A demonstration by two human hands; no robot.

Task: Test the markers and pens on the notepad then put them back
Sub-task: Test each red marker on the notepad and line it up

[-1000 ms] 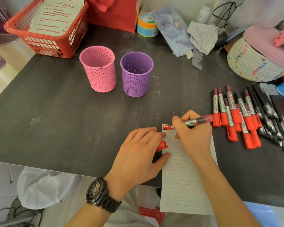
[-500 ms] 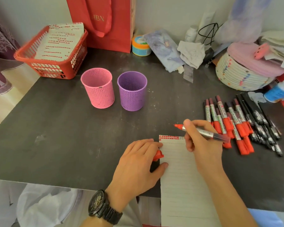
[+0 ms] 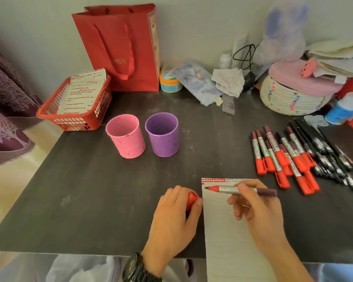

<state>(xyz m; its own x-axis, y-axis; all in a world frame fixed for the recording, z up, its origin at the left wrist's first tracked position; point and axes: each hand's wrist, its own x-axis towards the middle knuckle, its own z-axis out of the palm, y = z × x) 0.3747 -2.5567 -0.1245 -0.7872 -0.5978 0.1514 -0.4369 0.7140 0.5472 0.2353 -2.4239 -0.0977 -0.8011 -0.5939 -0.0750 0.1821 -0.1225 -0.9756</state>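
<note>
Right hand point(image 3: 257, 210) grips an uncapped red marker point(image 3: 228, 189), tip at the top left of the notepad point(image 3: 228, 241) just under a row of red test marks. Left hand point(image 3: 171, 220) curls round the red cap point(image 3: 192, 199) at the pad's left edge; the pad overhangs the bench's point(image 3: 90, 190) near edge. Red gift bag point(image 3: 120, 47) at rear bears gold letters ending "BN"; marker-barrel labels too blurred to read.

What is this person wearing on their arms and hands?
No gloves or sleeves: both forearms are bare. The left hand has a black wristwatch with a dark link band at its wrist; the right hand has nothing at its wrist.
</note>
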